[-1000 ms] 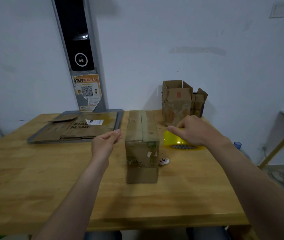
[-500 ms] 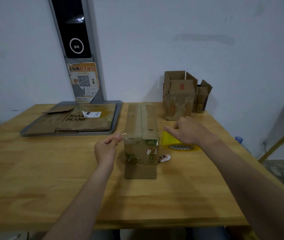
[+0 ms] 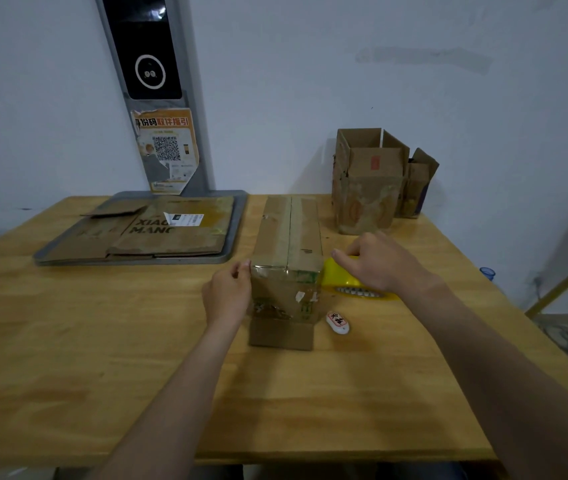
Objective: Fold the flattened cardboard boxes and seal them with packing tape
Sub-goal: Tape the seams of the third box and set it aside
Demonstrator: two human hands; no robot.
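Note:
A folded brown cardboard box lies lengthwise in the middle of the wooden table, its top flaps closed along a taped seam. My left hand is at the box's near left top corner, thumb and forefinger pinched there on what looks like the loose end of the tape. Just right of the box, my right hand grips a yellow roll of packing tape that rests on the table. Shiny tape covers the box's near top edge.
Flattened cardboard boxes lie on a grey tray at the back left. Two open boxes stand at the back right by the wall. A small white oval object lies beside the box. A grey kiosk post rises behind the tray.
My left hand has moved right, from clear of the box to its near left corner. The right hand with the tape roll has shifted slightly closer to the box.

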